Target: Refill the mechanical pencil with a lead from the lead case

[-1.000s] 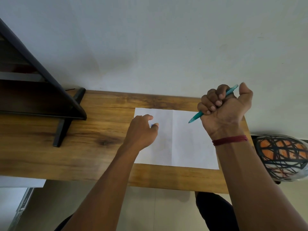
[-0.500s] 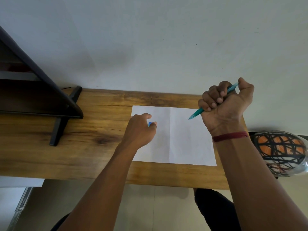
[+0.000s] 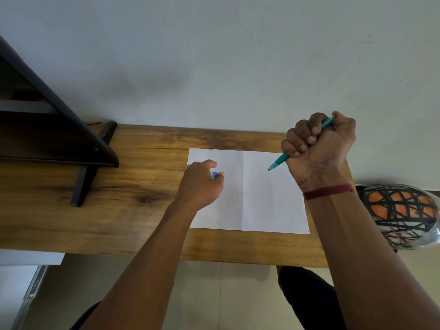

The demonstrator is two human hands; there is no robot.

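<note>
My right hand point(image 3: 319, 148) is fisted around the teal mechanical pencil point(image 3: 279, 161), tip slanting down-left over the right half of the white paper point(image 3: 269, 198) on the wooden desk point(image 3: 142, 186). My left hand point(image 3: 201, 184) rests on the paper's left half, fingers curled, pinching a small blue lead case point(image 3: 214, 174).

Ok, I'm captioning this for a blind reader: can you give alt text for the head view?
A person's right hand grips a teal mechanical pencil in a fist, tip angled down over a white sheet of paper on a wooden desk. The left hand rests on the paper, pinching a small blue item, mostly hidden.
</note>
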